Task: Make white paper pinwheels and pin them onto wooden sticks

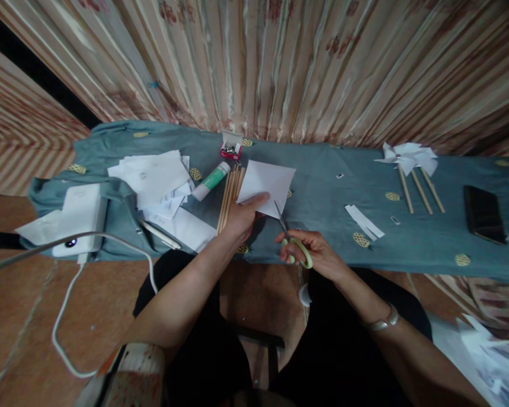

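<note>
A white square sheet of paper (267,182) is pinched at its lower left edge by my left hand (246,216), thumb on top. My right hand (307,251) grips a pair of scissors (300,252) with pale green handles. Their blades meet the paper's lower right corner region; whether they are cutting through it I cannot tell. Several wooden sticks (233,189) lie just left of the paper, partly hidden by my left hand. Beside them is a glue stick (212,181) with a green label. Behind it stands an opened small red box (231,150) of metal pieces.
A pile of white papers (152,178), a pen (159,234) and a white power bank (82,217) with a cable occupy the left. Rightward lie paper strips (363,222), paper pinwheels (411,155) on sticks and a black phone (484,213). A pleated curtain (280,73) hangs behind the table.
</note>
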`<act>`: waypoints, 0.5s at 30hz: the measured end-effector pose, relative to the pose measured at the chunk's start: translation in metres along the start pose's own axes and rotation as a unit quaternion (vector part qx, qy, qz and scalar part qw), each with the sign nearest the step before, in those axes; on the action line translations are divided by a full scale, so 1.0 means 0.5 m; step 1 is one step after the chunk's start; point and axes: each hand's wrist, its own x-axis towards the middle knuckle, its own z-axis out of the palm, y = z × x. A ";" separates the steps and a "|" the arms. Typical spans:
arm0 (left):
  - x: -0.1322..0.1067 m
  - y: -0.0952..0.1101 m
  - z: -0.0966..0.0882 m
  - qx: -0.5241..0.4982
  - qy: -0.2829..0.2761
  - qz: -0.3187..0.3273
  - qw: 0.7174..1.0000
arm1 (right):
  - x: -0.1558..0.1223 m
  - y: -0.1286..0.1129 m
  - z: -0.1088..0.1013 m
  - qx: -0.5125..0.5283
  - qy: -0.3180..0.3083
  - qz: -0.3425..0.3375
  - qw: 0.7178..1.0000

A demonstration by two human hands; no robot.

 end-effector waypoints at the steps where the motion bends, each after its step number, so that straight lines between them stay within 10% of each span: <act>1: 0.000 0.000 0.000 0.001 0.003 -0.001 1.000 | 0.000 0.000 0.000 -0.003 -0.002 -0.001 1.000; 15: 0.003 0.001 -0.003 0.009 0.009 -0.005 1.000 | 0.004 0.000 0.008 0.052 0.020 0.014 0.998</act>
